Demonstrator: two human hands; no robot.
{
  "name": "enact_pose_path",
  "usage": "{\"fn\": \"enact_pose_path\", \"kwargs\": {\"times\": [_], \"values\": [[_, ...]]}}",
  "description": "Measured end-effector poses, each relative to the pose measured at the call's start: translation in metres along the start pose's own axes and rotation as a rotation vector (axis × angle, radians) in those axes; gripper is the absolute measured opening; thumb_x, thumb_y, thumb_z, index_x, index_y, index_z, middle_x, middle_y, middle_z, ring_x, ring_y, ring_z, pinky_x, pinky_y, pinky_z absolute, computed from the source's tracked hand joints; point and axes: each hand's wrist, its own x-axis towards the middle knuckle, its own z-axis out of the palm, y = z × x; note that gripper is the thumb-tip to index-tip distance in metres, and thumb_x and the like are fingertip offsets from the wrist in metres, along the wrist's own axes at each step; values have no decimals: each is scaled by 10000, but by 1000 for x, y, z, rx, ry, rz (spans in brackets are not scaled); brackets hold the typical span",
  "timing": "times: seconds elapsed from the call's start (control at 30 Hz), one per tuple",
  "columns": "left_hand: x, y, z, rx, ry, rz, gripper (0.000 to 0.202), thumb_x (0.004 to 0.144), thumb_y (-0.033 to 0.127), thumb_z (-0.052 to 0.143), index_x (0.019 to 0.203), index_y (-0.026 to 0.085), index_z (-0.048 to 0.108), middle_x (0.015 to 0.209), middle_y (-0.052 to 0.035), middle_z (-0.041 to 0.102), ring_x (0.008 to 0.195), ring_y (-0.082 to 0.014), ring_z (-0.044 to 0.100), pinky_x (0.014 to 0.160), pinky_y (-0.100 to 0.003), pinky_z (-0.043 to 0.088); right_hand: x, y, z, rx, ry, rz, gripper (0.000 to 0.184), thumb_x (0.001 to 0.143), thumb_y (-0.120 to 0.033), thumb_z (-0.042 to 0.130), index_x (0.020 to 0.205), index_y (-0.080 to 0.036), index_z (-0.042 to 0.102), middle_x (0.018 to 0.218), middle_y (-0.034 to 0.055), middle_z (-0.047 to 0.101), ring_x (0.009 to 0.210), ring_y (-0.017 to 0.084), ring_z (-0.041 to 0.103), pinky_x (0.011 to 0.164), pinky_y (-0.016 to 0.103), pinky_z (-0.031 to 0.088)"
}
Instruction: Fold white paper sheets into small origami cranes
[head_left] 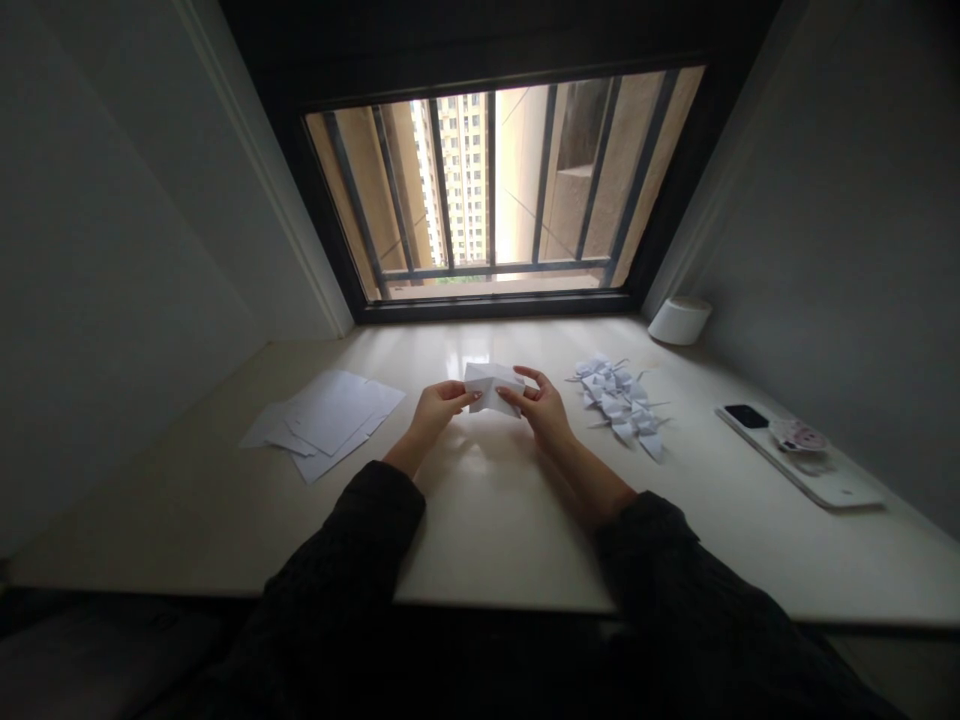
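Note:
Between my two hands is a small white sheet of paper (491, 375) with fold creases, held up just above the tabletop. My left hand (441, 408) pinches its left edge, thumb on the near face. On the other side my right hand (541, 402) grips the paper with the thumb near its middle, and the index finger is raised off the sheet. The fingers behind the paper are partly hidden. Several folded white paper pieces with thin points, like origami cranes (619, 400), lie in a cluster right of my right hand.
A loose stack of white paper sheets (337, 415) lies to the left. On the right are a white phone (806, 460) with a round grip on its back and a white cylindrical object (679, 322) by the wall. A barred window (495, 190) rises behind the pale tabletop (495, 540).

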Motion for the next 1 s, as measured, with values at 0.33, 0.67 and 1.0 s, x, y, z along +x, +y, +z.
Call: {"fn": "enact_pose_path", "kwargs": {"times": [0.33,0.67,1.0], "values": [[-9,-1,12,-26,27,7,344,600,442,763,774,149,713,772,-75,706,733,-180,633,654,-278,454,-4,2,5,-17,-41,-102,589,537,-364,822,1049,-210,574,809,17,725,669,181,674,641,315,548],[-19,13,22,-83,-91,16,371,614,425,769,864,153,729,850,-81,709,805,-195,643,749,-323,493,-3,-3,5,8,102,-186,491,567,-373,806,981,-186,620,792,33,721,701,178,664,665,314,530],[-16,9,23,-100,49,63,346,633,405,753,872,156,734,843,-84,713,815,-207,648,699,-309,488,-7,-4,9,-85,84,-211,475,606,-445,767,988,-197,632,605,-42,592,579,131,566,625,296,495]]}}
